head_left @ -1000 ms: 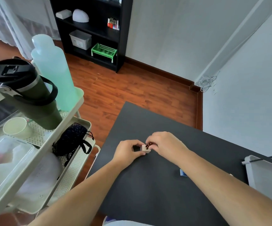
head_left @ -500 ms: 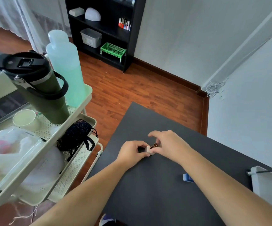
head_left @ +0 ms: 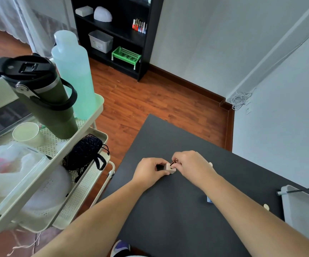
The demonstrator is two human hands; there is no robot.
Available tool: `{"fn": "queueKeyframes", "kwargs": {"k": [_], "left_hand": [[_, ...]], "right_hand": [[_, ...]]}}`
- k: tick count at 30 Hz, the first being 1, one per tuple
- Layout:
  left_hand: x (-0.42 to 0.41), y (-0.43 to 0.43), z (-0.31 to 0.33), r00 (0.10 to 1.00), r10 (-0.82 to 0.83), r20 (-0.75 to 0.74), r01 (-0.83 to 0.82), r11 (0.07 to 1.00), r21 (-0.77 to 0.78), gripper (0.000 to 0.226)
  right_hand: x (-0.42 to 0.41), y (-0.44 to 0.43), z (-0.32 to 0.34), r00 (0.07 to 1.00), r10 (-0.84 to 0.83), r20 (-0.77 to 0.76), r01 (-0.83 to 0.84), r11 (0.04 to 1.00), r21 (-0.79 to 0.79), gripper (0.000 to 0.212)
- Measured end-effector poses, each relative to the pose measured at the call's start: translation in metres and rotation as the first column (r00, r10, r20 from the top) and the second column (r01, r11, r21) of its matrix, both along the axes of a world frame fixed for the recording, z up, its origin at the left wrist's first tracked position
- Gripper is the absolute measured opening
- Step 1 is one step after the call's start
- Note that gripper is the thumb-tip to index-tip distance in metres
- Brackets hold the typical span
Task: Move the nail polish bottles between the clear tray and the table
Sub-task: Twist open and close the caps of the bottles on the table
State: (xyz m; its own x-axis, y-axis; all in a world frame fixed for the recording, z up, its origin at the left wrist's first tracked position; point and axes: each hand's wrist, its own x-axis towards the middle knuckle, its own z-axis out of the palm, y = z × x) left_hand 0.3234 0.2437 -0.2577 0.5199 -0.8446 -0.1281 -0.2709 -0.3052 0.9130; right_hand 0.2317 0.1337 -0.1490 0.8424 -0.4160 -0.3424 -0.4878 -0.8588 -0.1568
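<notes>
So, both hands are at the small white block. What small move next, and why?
Probably steady the white block with the left hand while the right hand finishes with the reddish piece it pinches at the block's top. Both hands are on it, so carrying seems premature.

One left hand (head_left: 150,168), one right hand (head_left: 190,166), one nail polish bottle (head_left: 170,168), one worktop (head_left: 168,210). One cart (head_left: 87,127): one flask (head_left: 44,104), one tall bottle (head_left: 74,71), one cup (head_left: 27,133), one pouch (head_left: 83,151). One green basket (head_left: 126,56), one grey box (head_left: 101,41).
</notes>
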Motion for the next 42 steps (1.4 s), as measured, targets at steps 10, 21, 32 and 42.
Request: {"fn": "queueKeyframes", "kwargs": {"k": [10,21,32,42], "left_hand": [[0.0,0.0,0.001,1.0,-0.005,0.014,0.005,1.0,-0.01,0.02],[-0.001,-0.001,0.001,1.0,-0.006,0.026,0.006,1.0,0.012,0.02],[-0.002,0.0,0.0,1.0,0.013,0.025,-0.013,1.0,-0.011,0.019],[-0.002,0.0,0.0,1.0,0.014,0.027,-0.014,1.0,-0.005,0.017]], "right_hand": [[-0.002,0.0,0.004,0.997,0.082,-0.014,-0.082,0.996,0.018,0.021],[0.002,0.003,0.009,0.99,0.129,-0.065,-0.131,0.991,-0.036,0.021],[0.007,-0.006,0.01,0.996,0.014,-0.09,-0.023,0.995,-0.101,0.021],[0.01,-0.002,0.007,0.985,0.111,-0.13,-0.119,0.992,-0.052,0.02]]}}
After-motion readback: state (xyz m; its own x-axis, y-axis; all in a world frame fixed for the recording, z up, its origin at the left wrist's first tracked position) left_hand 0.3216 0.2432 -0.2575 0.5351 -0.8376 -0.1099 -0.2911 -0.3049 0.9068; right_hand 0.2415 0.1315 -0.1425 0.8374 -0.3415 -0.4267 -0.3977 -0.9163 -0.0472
